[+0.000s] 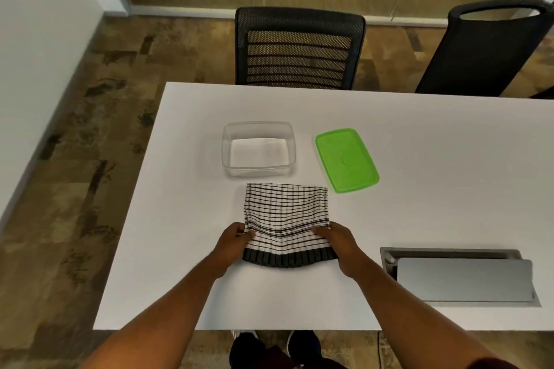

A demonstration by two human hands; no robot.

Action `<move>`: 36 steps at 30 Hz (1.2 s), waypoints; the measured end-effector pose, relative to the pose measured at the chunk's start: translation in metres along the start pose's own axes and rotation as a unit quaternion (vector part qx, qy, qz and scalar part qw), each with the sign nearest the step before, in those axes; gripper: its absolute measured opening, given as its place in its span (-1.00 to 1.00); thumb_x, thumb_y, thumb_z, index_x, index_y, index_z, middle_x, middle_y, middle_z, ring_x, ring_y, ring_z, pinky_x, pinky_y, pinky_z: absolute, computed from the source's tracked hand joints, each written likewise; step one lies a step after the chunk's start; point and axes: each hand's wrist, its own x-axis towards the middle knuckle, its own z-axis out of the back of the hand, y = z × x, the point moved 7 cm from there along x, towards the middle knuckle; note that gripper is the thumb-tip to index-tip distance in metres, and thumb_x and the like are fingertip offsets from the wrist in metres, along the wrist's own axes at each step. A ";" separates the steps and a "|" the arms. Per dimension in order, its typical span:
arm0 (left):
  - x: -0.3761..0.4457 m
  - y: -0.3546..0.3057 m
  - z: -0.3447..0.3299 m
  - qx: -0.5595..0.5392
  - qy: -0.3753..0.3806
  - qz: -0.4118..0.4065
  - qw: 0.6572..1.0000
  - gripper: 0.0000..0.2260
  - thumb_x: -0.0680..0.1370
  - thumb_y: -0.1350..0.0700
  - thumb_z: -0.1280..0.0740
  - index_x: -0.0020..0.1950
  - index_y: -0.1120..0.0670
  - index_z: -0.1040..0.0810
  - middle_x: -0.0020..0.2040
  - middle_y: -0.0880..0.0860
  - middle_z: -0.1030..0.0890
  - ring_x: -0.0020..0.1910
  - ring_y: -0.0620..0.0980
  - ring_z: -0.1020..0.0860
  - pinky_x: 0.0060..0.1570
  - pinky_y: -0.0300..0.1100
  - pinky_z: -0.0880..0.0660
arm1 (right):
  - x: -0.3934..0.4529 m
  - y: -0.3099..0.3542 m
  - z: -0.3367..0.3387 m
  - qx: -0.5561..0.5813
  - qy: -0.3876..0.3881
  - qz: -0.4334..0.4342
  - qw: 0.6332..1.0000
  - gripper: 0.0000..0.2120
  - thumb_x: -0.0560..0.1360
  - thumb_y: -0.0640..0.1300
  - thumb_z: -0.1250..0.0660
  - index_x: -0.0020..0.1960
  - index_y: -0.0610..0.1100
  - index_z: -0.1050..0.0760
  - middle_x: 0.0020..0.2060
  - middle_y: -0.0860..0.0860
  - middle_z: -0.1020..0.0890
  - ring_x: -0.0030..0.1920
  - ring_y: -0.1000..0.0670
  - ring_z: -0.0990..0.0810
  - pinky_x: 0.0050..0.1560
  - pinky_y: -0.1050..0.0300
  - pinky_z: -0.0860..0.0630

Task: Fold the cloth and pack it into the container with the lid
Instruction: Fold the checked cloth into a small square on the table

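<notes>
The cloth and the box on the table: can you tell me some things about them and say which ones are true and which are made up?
1. Both hands hold the striped cloth, the left hand at its left side and the right hand at its right. True.
2. The green lid is snapped onto the clear box. False: the lid lies on the table to the right of the box.
3. The cloth is already inside the box. False: the box is empty, and the cloth lies on the table in front of it.
4. Two black chairs stand behind the table, one at the middle and one at the right. True.
</notes>
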 end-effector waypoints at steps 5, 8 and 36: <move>-0.015 -0.008 0.010 0.112 -0.053 -0.092 0.988 -0.88 0.66 -0.02 -0.21 0.07 0.01 -0.42 -0.07 -0.02 -0.66 -0.13 -0.08 -0.61 -0.19 -0.23 -0.50 | -0.008 0.009 0.013 0.038 -0.011 0.055 0.998 -0.74 0.58 -0.10 -0.41 0.23 -0.16 -0.59 0.14 -0.16 -0.71 0.16 -0.18 -0.69 0.23 -0.20 -0.60; -0.017 0.001 0.011 0.144 -0.078 -0.081 0.983 -0.92 0.67 0.08 -0.18 0.08 0.08 -0.40 -0.06 0.02 -0.61 -0.15 -0.03 -0.57 -0.21 -0.20 -0.49 | -0.013 0.006 0.017 -0.086 -0.044 0.059 0.994 -0.72 0.61 0.00 -0.35 0.26 -0.10 -0.51 0.18 -0.11 -0.66 0.08 -0.04 -0.66 -0.01 0.04 -0.64; -0.032 0.054 -0.004 0.094 -0.021 0.125 0.987 -0.72 0.46 0.10 -0.52 -0.04 0.31 -0.64 -0.23 0.19 -0.64 -0.44 0.04 -0.53 -0.43 -0.20 -0.50 | -0.026 -0.046 0.037 -0.360 -0.102 -0.027 0.927 -0.80 0.46 -0.09 -0.42 0.03 -0.17 -0.62 -0.12 -0.07 -0.70 -0.13 -0.09 -0.68 -0.04 -0.08 -0.70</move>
